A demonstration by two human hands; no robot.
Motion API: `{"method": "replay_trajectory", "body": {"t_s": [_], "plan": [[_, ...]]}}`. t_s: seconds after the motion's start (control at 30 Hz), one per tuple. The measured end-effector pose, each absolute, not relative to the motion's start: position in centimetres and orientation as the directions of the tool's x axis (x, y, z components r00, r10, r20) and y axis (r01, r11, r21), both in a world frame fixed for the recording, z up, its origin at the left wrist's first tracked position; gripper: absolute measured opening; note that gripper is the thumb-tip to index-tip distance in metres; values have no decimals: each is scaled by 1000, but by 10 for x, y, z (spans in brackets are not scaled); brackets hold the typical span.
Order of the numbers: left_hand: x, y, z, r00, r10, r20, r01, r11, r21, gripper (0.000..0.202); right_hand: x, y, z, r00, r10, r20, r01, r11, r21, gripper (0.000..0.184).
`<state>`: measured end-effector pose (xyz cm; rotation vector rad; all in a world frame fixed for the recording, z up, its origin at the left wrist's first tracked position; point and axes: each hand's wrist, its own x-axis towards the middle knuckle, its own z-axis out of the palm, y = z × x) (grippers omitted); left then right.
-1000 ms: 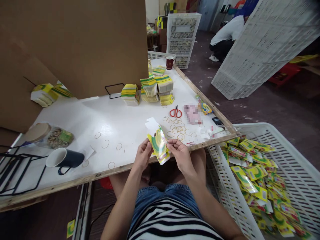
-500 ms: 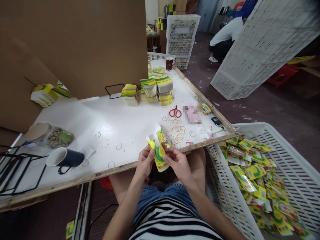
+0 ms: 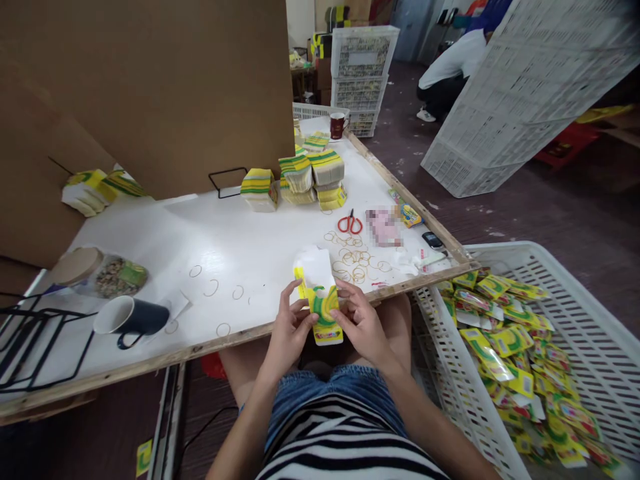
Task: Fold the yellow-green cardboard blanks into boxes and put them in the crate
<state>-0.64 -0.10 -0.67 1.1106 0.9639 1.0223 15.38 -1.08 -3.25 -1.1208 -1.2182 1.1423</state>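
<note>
Between my two hands, just over the table's front edge, is a small yellow-and-green printed carton point(image 3: 324, 305), partly unfolded with its white inside showing at the top. My left hand point(image 3: 291, 327) grips its left side, thumb on the front. On the right side, my right hand point(image 3: 361, 323) holds it between thumb and fingers. Just beyond lie many loose rubber bands point(image 3: 357, 260) and a pair of red-handled scissors point(image 3: 350, 223). Bundled stacks of flat cartons point(image 3: 326, 168) stand farther back on the table.
A white plastic crate point(image 3: 520, 250) full of yellow packs point(image 3: 505, 347) stands at my right. On the left are a dark mug point(image 3: 143, 316), a black wire rack point(image 3: 43, 347) and a jar of nuts point(image 3: 117, 275). Tall crates point(image 3: 525, 100) and a crouching person point(image 3: 450, 67) are beyond.
The carton has been turned and spread wider, so more of its white inside shows. Both hands have shifted slightly with it and still hold its sides.
</note>
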Motion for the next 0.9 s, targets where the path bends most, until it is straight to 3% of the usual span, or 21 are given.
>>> {"method": "replay_trajectory", "body": {"t_s": [0.07,0.2,0.3,0.43,0.5,0.67,0.77,0.9], "plan": [[-11,-2,-3,337,935,-111,-170,177,969,60,161,-9,-26,-61,992,106,-68,102,-992,45],[-14,-4,2,431,890,-145,-221,260,940,45,175,-5,-15,-170,978,120,-47,113,-992,20],[-12,-6,2,467,869,-160,-243,300,922,41,179,-3,-12,-170,973,158,47,168,-985,18],[-8,-7,2,443,880,-172,-244,303,921,72,175,-3,-15,-55,977,204,51,207,-977,13],[-7,-7,2,443,880,-170,-229,294,928,78,173,-4,-16,-3,981,192,34,192,-981,22],[-6,-6,-1,351,924,-152,-103,200,974,44,181,-4,-6,-37,961,276,174,278,-945,27],[-3,-7,-3,267,954,-134,-23,145,989,42,184,-4,-4,-111,983,145,169,163,-972,27],[-1,-9,-4,311,942,-129,-43,150,988,46,181,-3,-10,-158,987,33,169,60,-984,35]]}}
